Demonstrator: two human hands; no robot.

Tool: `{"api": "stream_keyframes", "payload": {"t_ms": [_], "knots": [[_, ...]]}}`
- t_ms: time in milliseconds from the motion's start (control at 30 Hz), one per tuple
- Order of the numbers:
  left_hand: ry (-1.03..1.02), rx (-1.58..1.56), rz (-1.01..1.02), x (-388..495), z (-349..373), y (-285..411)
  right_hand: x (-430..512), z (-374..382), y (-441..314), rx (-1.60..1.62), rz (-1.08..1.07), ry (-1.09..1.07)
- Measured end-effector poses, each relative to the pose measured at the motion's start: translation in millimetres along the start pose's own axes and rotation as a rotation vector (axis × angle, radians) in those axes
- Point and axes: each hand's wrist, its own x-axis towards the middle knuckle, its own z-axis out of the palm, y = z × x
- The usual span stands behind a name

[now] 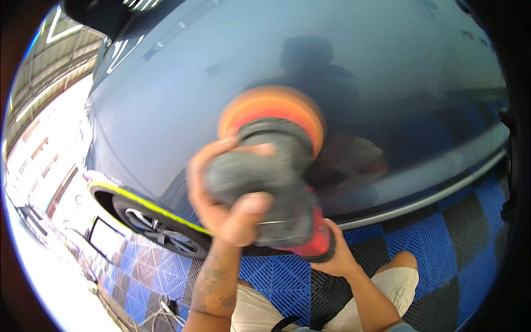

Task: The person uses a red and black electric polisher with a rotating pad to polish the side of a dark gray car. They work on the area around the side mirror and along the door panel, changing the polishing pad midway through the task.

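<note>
A red and black car polisher (pixel 286 199) is held in both hands, its orange foam pad (pixel 274 101) against or just over the dark glossy side panel of a car (pixel 186 91); the pad looks blurred. My left hand (pixel 228 186) wraps round the black head of the polisher, thumb and fingers spread over it. Lower right, my right hand (pixel 336 253) grips the red rear body; part of its fingers is hidden behind the tool. A dark reflection of a person shows in the paint above the pad.
Yellow-green tape (pixel 145 203) edges the wheel arch over a car wheel (pixel 159 230) at lower left. A silver trim strip (pixel 427 203) runs along the lower body. Blue and black grid floor tiles (pixel 274 282) lie below. A pale cable (pixel 159 311) lies on the floor at lower left.
</note>
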Motion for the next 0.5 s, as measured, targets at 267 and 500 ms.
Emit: {"api": "stream_keyframes", "payload": {"t_ms": [267, 500], "knots": [[-0.422, 0.271, 0.344, 15, 60, 1, -22, -10, 54, 0.13, 0.163, -0.031], [0.074, 0.017, 0.119, -37, -24, -34, -6, -16, 7, -0.07, 0.038, -0.176]]}}
